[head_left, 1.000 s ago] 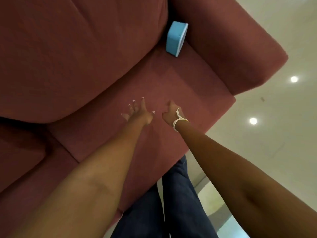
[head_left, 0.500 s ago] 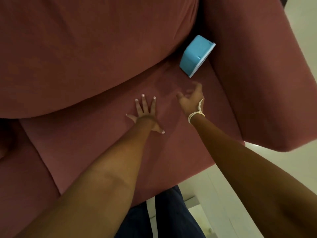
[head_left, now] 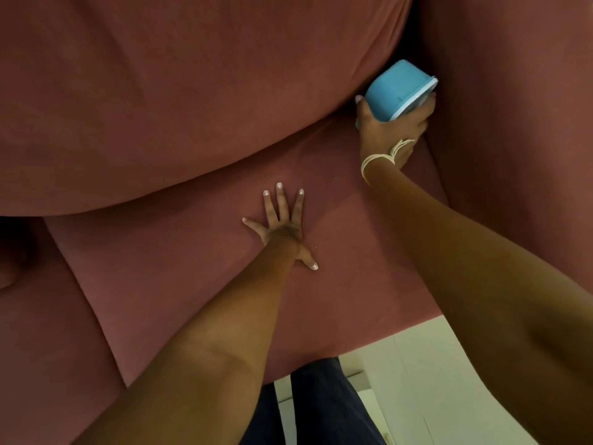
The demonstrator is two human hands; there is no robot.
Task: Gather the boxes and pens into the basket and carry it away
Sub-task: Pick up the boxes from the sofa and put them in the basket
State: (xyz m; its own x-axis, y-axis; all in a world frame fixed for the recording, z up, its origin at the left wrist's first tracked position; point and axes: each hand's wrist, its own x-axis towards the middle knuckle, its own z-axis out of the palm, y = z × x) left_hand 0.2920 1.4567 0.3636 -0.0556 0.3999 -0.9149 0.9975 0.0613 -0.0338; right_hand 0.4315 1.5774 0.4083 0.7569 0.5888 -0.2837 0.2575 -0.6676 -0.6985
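Grip noted: right hand (head_left: 390, 128) wrapped round blue box (head_left: 398, 88), thumb on one side, fingers on the other, box tilted on its side. Location: back right corner of sofa seat (head_left: 192, 300), wedged where backrest cushion (head_left: 192, 91) meets right armrest (head_left: 513, 123). Left hand (head_left: 282, 226) flat on seat near its middle, fingers straight and spread, holding nothing, apparently bracing the lean.

Step in hand, judged: freeing box from corner. Best done by drawing it forward out of the crevice before lifting, keeping lidded face from snagging on armrest fabric; left palm kept planted until weight is back over feet. Basket and pens not in view.

Against half a second ago: right hand then short of box, fingers loose; now closed on it. Box tipped further. Left hand unmoved.
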